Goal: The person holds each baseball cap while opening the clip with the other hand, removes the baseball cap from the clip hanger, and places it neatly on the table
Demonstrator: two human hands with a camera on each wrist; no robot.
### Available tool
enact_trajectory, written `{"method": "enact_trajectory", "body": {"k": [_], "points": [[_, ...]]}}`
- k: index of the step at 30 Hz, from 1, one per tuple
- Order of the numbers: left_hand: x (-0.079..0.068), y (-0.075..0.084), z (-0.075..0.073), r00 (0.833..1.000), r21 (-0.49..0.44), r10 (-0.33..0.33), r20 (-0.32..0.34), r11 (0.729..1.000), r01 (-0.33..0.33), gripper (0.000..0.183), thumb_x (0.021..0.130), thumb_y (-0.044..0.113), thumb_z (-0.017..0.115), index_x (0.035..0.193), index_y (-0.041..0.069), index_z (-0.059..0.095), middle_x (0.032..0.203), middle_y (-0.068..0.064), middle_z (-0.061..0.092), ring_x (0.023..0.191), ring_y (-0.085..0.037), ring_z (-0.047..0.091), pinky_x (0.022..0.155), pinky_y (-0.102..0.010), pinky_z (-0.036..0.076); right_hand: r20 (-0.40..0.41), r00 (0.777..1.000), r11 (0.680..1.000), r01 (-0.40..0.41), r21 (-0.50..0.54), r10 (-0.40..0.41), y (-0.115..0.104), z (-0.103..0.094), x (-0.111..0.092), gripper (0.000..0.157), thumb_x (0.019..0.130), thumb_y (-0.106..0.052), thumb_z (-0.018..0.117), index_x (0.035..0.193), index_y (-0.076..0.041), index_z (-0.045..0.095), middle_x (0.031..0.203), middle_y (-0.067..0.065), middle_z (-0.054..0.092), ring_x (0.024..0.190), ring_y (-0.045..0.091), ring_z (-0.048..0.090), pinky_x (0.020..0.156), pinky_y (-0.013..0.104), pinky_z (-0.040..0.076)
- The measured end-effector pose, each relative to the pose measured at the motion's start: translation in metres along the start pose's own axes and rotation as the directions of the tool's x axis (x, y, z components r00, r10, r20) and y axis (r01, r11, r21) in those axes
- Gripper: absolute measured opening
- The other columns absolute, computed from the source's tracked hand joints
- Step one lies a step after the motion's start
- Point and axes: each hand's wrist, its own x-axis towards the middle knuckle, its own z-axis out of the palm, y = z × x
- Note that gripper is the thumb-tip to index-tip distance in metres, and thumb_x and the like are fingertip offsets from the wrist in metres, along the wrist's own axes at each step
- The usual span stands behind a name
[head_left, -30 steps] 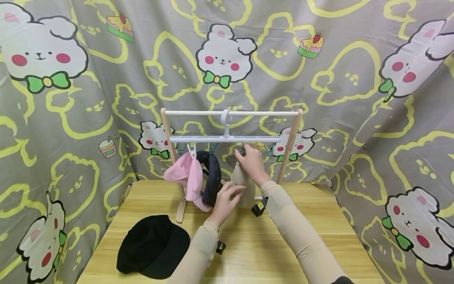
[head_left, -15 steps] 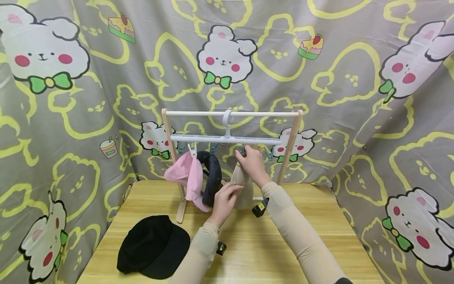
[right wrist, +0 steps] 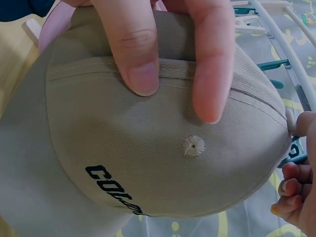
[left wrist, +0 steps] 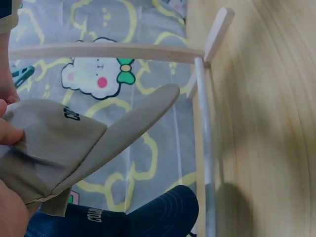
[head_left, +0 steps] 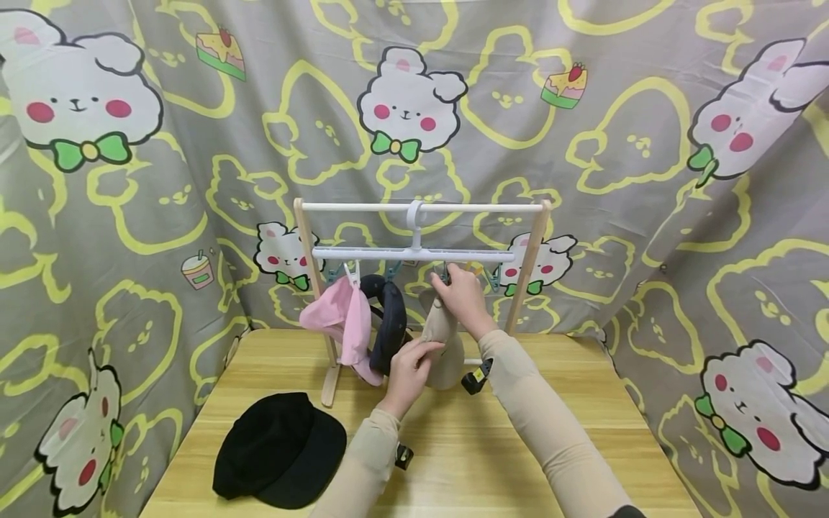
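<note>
A beige baseball cap [head_left: 443,338] with dark lettering hangs below the white clip hanger [head_left: 414,254]. My left hand [head_left: 409,370] grips the cap's lower left part, with two fingers lying over its crown in the right wrist view. At the cap's upper edge, my right hand [head_left: 463,296] pinches a teal clip [right wrist: 295,151], which is partly hidden by the fingers. A pink cap [head_left: 340,316] hangs from a white clip to the left. Beside it is a dark navy cap [head_left: 388,327], under another teal clip.
A wooden rack [head_left: 534,252] with a white top bar carries the hanger. On the wooden table [head_left: 518,460], a black cap [head_left: 278,446] lies at the front left. A patterned curtain [head_left: 512,93] surrounds the table on the back and sides.
The beige cap's lower part has swung and turned slightly under my left hand. My right hand stays at the clip, and the hanger has shifted a little to the right.
</note>
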Motion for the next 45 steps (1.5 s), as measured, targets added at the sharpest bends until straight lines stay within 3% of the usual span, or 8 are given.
{"method": "enact_trajectory", "body": {"k": [20,36,45], "points": [[-0.003,0.005,-0.009,1.0,0.023,0.007,0.013,1.0,-0.007,0.032,0.085,-0.011,0.062,0.103,0.013,0.075,0.099,-0.001,0.072,0.084,-0.018,0.064,0.068,-0.024,0.05,0.004,1.0,1.0,-0.012,0.02,0.012,-0.002,0.001,-0.001,0.035,0.098,-0.034,0.055,0.075,-0.008,0.049,0.057,0.004,0.042,0.046,0.019,0.041,0.046,0.028,0.032],[-0.012,0.0,-0.007,0.999,0.058,0.043,-0.016,0.997,-0.042,0.034,0.084,-0.012,0.061,0.102,0.014,0.075,0.098,0.001,0.073,0.077,-0.014,0.059,0.068,-0.022,0.045,0.014,1.0,0.998,-0.005,0.057,0.004,-0.001,-0.001,0.0,0.039,0.099,-0.034,0.054,0.071,-0.008,0.044,0.054,0.0,0.034,0.043,0.014,0.031,0.044,0.025,0.027],[-0.014,-0.002,-0.007,1.0,0.047,0.028,-0.007,0.998,-0.027,0.035,0.084,-0.012,0.06,0.102,0.015,0.075,0.097,0.001,0.073,0.075,-0.013,0.056,0.068,-0.022,0.044,0.015,1.0,0.998,-0.012,0.059,0.011,0.001,0.0,-0.001,0.038,0.099,-0.034,0.055,0.072,-0.009,0.044,0.055,0.001,0.034,0.043,0.014,0.032,0.044,0.025,0.028]]}}
